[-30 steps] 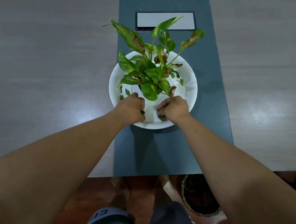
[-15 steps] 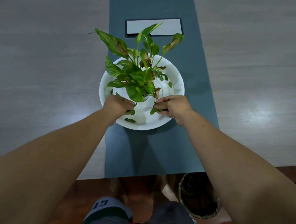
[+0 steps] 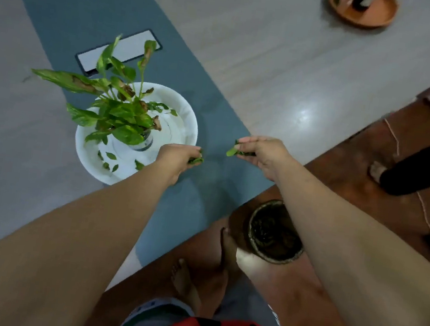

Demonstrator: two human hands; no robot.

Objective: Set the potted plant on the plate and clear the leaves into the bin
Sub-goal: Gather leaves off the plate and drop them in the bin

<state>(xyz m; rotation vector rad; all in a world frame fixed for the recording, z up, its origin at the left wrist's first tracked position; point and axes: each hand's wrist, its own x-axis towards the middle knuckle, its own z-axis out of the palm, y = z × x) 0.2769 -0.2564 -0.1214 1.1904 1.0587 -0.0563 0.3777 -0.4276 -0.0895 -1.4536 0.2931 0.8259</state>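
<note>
The potted plant (image 3: 121, 117) with green and browned leaves stands on the white plate (image 3: 186, 120), which rests on the grey-blue table runner (image 3: 90, 18). Several loose leaves (image 3: 112, 156) lie on the plate's near side. My left hand (image 3: 179, 158) hovers at the plate's right edge, shut on a few green leaves. To its right, above the runner's edge, my right hand (image 3: 263, 152) pinches more leaves. The dark round bin (image 3: 274, 235) sits on the floor below the table edge, partly hidden by my right forearm.
A white rectangular panel (image 3: 124, 51) is set into the runner behind the plant. An orange dish (image 3: 365, 10) stands at the table's far right. Another person's dark-clad leg (image 3: 423, 168) is on the brown floor at the right. My bare feet (image 3: 201, 278) stand beside the bin.
Both hands have lifted off the plate with leaves in them and moved right, toward the table edge. The view has swung right, bringing the bin and floor into sight.
</note>
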